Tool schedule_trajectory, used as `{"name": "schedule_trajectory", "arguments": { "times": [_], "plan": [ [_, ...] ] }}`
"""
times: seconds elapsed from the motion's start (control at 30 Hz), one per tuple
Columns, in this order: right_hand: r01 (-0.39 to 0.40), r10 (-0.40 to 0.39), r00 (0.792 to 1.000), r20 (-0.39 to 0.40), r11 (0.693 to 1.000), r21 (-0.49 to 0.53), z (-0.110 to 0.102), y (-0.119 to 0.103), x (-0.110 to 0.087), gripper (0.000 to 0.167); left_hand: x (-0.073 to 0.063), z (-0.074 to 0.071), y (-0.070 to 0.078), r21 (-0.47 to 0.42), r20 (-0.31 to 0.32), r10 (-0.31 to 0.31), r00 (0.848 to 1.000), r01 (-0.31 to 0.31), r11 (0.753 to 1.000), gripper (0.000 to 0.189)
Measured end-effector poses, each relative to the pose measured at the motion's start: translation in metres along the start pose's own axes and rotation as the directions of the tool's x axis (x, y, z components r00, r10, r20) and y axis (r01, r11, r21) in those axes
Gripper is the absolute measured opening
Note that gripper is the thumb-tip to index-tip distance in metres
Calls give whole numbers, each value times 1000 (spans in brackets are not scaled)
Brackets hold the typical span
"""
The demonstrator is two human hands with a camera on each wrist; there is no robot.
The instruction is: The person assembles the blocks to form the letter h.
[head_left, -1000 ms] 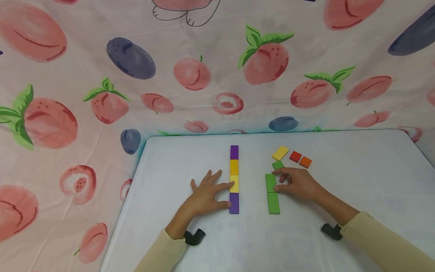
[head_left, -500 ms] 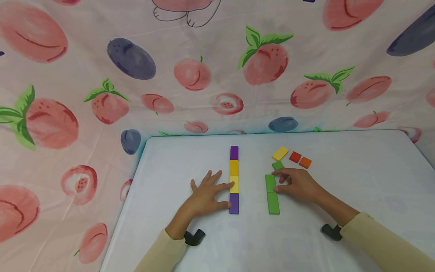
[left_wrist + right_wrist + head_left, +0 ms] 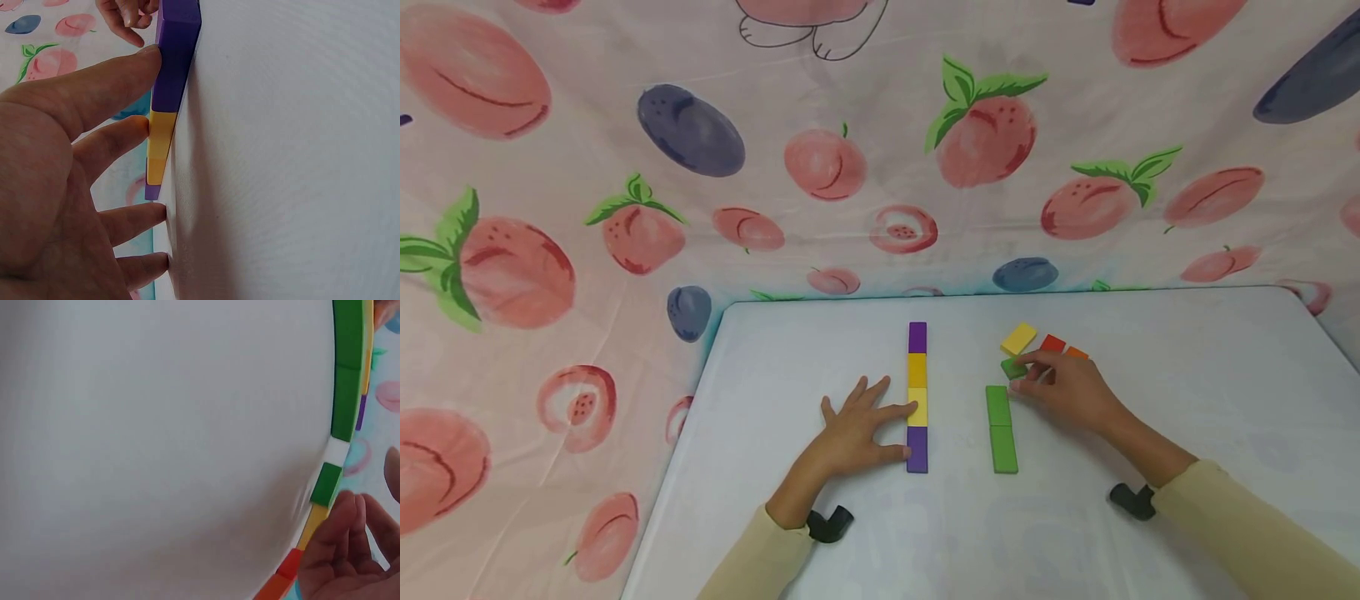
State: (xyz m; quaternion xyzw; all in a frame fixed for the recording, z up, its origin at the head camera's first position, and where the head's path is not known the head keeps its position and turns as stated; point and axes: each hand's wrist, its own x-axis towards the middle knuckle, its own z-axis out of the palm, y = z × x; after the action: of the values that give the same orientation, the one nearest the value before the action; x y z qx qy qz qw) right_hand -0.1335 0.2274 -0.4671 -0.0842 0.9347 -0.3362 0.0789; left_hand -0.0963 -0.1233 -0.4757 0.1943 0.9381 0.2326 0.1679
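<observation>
A straight row of purple, orange, yellow and purple blocks lies left of centre. My left hand rests beside it with fingers spread, thumb tip at the near purple block and index fingertip at the yellow block. To the right, two green blocks lie end to end in a second row. Just beyond that row is a small green block. My right hand has it between index finger and thumb, other fingers curled under. The index finger covers its right corner in the head view.
Behind my right hand lie a tilted yellow block, a red block and a partly hidden orange block. The white table meets a fruit-print cloth at its back edge.
My right hand has moved away from the green row, up to the small green block, and now partly covers the red and orange blocks. My left hand has stayed still.
</observation>
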Motion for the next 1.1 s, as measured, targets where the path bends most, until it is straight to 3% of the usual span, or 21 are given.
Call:
{"name": "schedule_trajectory", "arguments": {
  "times": [0.23,0.4,0.53,0.73,1.1],
  "plan": [
    [-2,-8,987,-158,998,-61,-9,-1,16,42,0,0,0,4,-1,-2,1000,2,1000,61],
    [-11,-13,980,-200,993,-119,-13,0,31,45,0,0,1,6,0,-3,1000,3,1000,60],
    [-53,23,983,-182,986,-159,-17,2,42,50,0,0,0,3,0,-3,1000,3,1000,60],
    [-146,129,988,-85,963,-225,-21,5,54,58,1,-1,0,4,4,-7,1000,7,1000,60],
    [-202,207,978,2,960,-196,-21,15,64,62,1,-1,0,9,10,-11,1000,11,1000,60]
  ]
}}
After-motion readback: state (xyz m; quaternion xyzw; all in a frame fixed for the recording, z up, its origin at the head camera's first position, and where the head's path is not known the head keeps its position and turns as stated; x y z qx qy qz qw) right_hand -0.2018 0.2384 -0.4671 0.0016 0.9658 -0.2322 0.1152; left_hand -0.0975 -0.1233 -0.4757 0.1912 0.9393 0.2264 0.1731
